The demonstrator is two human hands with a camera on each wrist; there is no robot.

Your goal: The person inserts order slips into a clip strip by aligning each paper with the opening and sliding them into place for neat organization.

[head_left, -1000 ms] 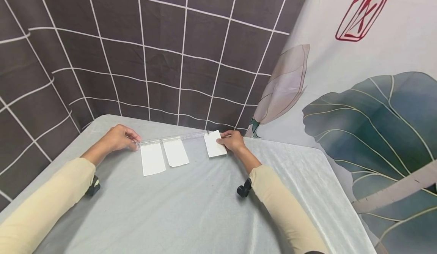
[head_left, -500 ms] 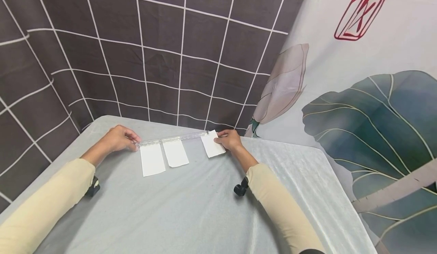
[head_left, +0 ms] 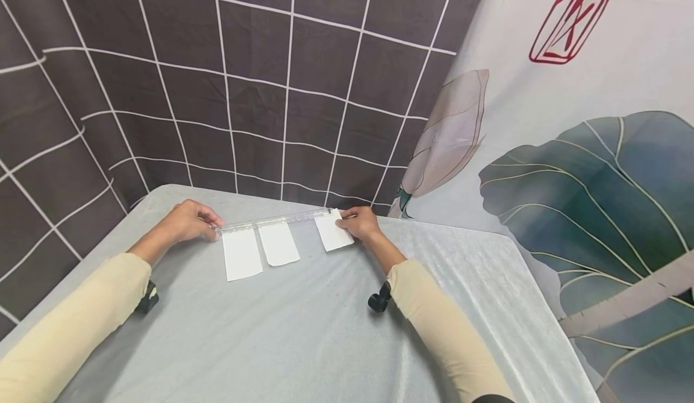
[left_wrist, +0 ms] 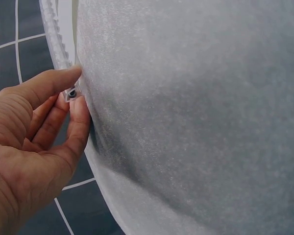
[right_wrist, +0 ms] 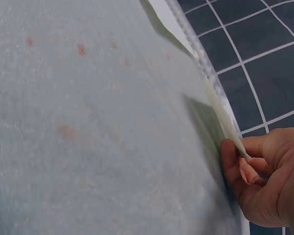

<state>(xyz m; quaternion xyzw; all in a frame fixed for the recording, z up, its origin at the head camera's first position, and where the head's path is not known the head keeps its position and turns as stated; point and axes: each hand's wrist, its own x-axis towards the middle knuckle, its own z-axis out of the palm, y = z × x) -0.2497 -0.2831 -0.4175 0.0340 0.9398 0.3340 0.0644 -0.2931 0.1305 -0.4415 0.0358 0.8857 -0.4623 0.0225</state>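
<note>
A clear plastic strip (head_left: pixel 303 217) lies along the far part of the table in the head view, with a ridged edge in the left wrist view. My left hand (head_left: pixel 187 220) pinches its left end, thumb on one side and fingers on the other (left_wrist: pixel 39 127). Two white cards hang from the strip toward me, the left card (head_left: pixel 241 255) and the middle card (head_left: pixel 279 244). My right hand (head_left: pixel 362 223) pinches a third white card (head_left: pixel 332 231) at the strip's right end. In the right wrist view this card (right_wrist: pixel 221 112) stands tilted off the cloth, casting a shadow.
A pale grey cloth (head_left: pixel 260 343) covers the table. Behind it hangs a dark curtain with white grid lines (head_left: pixel 255 108). At the right is a white curtain printed with large leaves (head_left: pixel 591 198). A black camera mount sits at each wrist.
My right hand has moved a little left, carrying the third card along the strip toward the other two cards. My left hand has stayed at the strip's left end.
</note>
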